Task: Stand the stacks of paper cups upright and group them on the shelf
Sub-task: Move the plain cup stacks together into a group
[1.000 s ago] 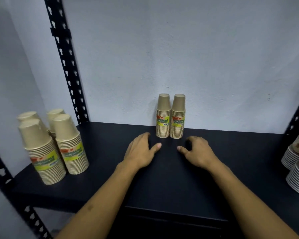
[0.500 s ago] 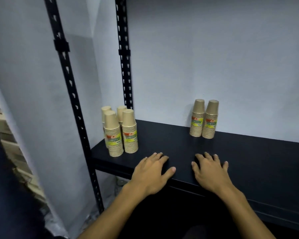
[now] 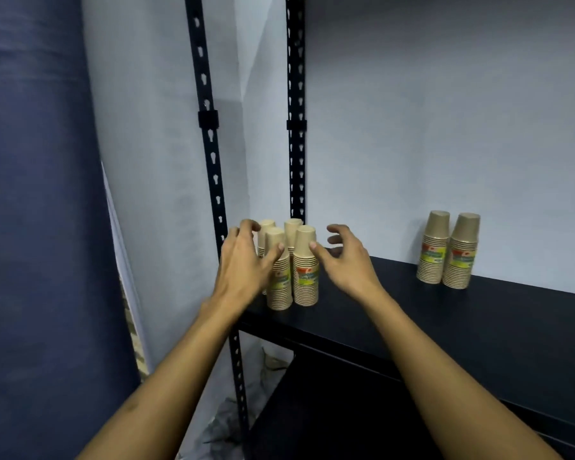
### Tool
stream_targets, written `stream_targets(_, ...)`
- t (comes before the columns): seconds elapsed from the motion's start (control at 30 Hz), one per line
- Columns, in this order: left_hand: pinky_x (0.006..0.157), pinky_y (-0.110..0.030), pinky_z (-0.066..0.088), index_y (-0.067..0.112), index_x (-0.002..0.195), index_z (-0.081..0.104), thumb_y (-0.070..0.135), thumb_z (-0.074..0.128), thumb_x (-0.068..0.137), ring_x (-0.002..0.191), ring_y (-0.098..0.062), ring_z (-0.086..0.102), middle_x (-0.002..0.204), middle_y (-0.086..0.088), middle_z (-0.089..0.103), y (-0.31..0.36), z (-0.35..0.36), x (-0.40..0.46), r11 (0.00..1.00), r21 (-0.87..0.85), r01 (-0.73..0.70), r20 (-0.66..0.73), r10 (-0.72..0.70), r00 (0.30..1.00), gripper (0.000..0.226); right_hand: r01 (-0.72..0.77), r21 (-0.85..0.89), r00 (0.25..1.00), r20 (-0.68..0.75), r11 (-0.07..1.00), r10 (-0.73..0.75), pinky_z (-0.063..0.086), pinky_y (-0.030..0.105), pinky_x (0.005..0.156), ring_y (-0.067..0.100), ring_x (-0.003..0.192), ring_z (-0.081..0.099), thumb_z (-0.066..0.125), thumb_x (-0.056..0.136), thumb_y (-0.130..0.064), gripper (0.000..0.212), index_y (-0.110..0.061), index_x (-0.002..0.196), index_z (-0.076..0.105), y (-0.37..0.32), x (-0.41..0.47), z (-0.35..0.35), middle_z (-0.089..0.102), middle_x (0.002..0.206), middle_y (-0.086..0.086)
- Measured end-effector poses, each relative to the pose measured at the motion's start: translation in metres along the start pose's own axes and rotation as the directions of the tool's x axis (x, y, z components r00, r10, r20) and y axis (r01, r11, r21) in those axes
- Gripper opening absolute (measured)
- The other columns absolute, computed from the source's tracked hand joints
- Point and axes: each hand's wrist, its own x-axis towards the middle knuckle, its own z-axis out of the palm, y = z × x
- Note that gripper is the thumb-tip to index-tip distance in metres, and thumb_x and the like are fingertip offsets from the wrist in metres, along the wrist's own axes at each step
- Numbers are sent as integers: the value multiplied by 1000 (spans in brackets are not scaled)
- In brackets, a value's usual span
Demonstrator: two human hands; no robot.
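We reach the four upright stacks [image 3: 291, 267] at the shelf's [image 3: 445, 327] left end, left hand [image 3: 246, 263] and right hand [image 3: 342, 260] spread, holding nothing; a clumsy squeeze could topple them.

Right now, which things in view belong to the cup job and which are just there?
Job:
four tan paper cup stacks by the corner
two tan paper cup stacks further right
black metal shelf

Just there:
black slotted uprights
dark blue curtain

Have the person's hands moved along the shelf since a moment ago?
Yes. Both hands left the shelf front and went left, to the four cup stacks by the post: left hand, right hand.
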Motion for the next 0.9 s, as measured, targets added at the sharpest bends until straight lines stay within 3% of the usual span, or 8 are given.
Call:
stream_targets(0.13,82,-30,47,12,137,51,48,73,87,110,-26,62,123,-12,64,-2,7,24,995,-55,80,50,-78,996,65,0,26,999,44,1000,-1,54,38,92,21,112,61,67,92,-43,62,-20,144,43,-13,21,14,57,136,5)
stream_targets(0.27,73,-16,43,9,124,66,40,70,92,92,-14,67,112,-9,74,-2,17,26,994,-65,87,77,-81,994,45,82,-45,995,60,996,-79,54,49,96,28,116,62,62,96,-25,43,-19,136,49,-9,25,24,61,132,9)
stream_targets(0.5,57,4,40,5,120,69,31,72,92,75,-3,60,106,-6,75,-6,24,23,993,-103,52,57,-47,997,38,108,-32,992,77,994,-105,57,51,90,27,114,62,60,98,-28,33,-26,127,46,-2,25,20,61,131,9)
stream_targets(0.63,59,2,44,8,120,69,34,72,92,76,-1,62,103,-4,75,-4,29,23,988,-149,40,76,-29,997,38,109,-17,992,65,994,-107,59,44,85,21,104,65,63,97,-26,35,-23,127,47,8,25,8,61,129,7)
stream_targets(0.8,60,1,45,10,126,66,34,72,92,77,8,59,95,5,68,17,53,15,971,-241,8,123,22,992,42,115,-40,993,28,993,-113,55,23,68,14,93,64,63,97,-27,34,-24,127,46,28,15,-27,60,123,2)
stream_targets(0.9,60,-2,46,12,130,64,39,71,91,79,9,58,96,9,66,39,75,11,962,-273,-30,158,75,985,48,106,-77,994,-22,991,-108,56,23,67,11,89,66,64,96,-30,35,-26,126,46,43,3,-59,61,120,0)
